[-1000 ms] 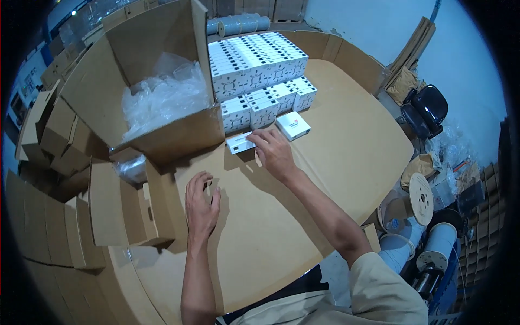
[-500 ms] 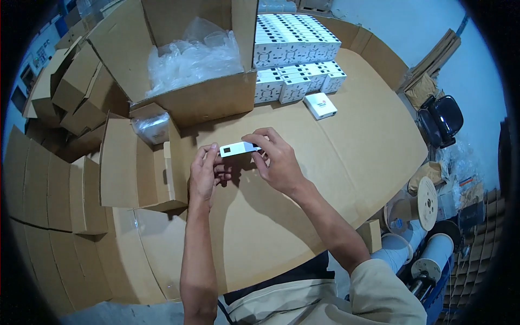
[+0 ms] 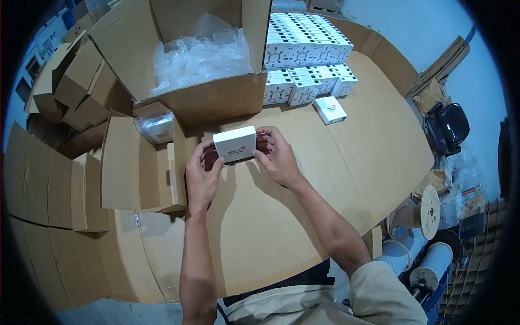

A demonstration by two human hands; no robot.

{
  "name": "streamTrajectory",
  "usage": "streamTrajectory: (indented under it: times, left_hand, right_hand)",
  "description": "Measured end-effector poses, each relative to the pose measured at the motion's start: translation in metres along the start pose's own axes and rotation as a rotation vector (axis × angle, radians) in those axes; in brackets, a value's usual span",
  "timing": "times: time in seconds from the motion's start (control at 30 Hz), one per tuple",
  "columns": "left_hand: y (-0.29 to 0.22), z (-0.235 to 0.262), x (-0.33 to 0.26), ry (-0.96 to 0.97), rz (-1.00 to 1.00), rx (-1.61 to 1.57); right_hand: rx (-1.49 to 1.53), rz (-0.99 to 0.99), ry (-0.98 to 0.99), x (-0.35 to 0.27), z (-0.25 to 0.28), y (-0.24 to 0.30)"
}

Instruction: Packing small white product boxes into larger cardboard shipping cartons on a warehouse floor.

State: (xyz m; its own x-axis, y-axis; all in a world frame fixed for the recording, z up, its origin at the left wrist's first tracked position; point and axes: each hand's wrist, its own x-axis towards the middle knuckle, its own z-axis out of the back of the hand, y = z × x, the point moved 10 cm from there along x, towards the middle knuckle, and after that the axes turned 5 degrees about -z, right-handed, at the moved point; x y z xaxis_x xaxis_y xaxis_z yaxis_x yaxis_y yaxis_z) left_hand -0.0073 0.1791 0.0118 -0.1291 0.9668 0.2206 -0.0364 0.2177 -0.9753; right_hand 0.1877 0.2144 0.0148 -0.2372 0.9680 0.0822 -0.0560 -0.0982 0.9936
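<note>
Between my two hands I hold a small white box [image 3: 234, 142], its broad printed face toward me, above the cardboard-covered table. My left hand [image 3: 202, 176] grips its left edge, thumb at the lower corner and fingers behind. On the right edge my right hand [image 3: 278, 158] closes the same way, thumb in front. Another small white box [image 3: 330, 110] lies flat farther right, just in front of stacked white boxes [image 3: 309, 54]. Left of my hands stands an open cardboard carton [image 3: 124, 162] with a plastic-wrapped item [image 3: 158, 128] inside at its far end.
A large open carton [image 3: 216, 95] holding clear plastic bags [image 3: 203, 59] stands at the back left. Folded brown boxes [image 3: 86, 86] pile up at far left. On the right, beyond the table edge, are a black chair [image 3: 447, 127] and cable spools [image 3: 430, 212].
The white box has been turned from its narrow side to its broad printed face. My right hand has shifted to its right edge, and the left now grips the left edge. The view moved slightly.
</note>
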Motion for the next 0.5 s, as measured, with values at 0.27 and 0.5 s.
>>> streamTrajectory:
  times: [0.27,0.5]
  left_hand:
    - [-0.0031,-0.0037,-0.0065,-0.005,0.024,0.145]
    - [-0.0021,-0.0022,-0.0105,-0.017,0.015,0.256]
  right_hand:
    - [-0.169,0.048,0.018,-0.0024,0.0,-0.0018]
    - [-0.174,0.035,0.037,-0.0028,-0.0016,-0.0028]
